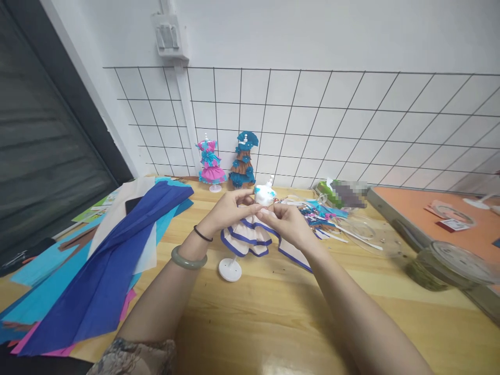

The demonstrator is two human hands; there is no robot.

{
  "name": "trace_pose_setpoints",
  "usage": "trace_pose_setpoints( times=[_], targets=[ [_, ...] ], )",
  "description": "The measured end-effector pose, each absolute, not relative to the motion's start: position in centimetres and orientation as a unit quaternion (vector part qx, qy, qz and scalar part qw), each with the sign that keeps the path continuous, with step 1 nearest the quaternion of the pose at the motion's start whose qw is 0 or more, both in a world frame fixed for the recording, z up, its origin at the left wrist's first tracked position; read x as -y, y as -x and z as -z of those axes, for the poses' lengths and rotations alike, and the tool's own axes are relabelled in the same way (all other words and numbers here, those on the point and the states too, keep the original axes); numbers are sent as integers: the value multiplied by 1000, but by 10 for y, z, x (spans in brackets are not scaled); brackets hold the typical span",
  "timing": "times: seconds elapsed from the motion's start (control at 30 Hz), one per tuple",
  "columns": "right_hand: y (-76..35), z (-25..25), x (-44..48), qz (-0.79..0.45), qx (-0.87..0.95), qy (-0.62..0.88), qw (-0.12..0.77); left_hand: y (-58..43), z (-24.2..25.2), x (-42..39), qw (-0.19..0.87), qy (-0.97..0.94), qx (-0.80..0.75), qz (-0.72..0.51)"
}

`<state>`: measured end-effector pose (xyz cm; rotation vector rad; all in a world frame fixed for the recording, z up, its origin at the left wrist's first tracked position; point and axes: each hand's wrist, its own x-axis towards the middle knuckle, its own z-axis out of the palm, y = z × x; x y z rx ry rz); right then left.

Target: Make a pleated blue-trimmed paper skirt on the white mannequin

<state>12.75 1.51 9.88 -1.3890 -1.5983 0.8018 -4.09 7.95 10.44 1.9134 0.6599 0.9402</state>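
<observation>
A small white dress form [265, 195] with blue patches on its bust and a beaded top leans slightly between my hands. Round its lower body hangs a pleated cream skirt [246, 237] with dark blue edging, and a loose strip of it trails to the right. My left hand [238, 204] is closed at the waist from the left, thumb and fingers pinching there. My right hand [283, 219] pinches at the waist from the right, on the gathered top of the skirt. Below the skirt shows the round white base [230, 270].
Two dressed miniature forms, one pink and blue [212, 164], one teal and brown [244, 161], stand by the wall. Coloured crepe paper sheets [117, 250] lie left. Paper scraps [324, 216], a clear round container [449, 265] and an orange board [414, 208] are right.
</observation>
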Motion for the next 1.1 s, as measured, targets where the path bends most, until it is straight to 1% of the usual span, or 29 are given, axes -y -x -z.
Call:
trace_pose_setpoints(
  times=[0.13,0.37,0.6,0.9,1.1],
  targets=[
    [-128,-97,-16,-313,643,556,424,41,-106,-77,470,-755,-270,-369],
    [-134,-100,-15,-336,659,544,395,43,-112,-73,461,-755,-285,-368],
    [-139,-105,-14,-362,654,523,408,44,-113,-73,460,-757,-282,-368],
    [-136,-107,-11,-307,696,477,440,44,-116,-72,449,-767,-273,-368],
    [-133,-102,-12,-314,686,469,459,46,-114,-73,461,-766,-263,-362]
  ],
)
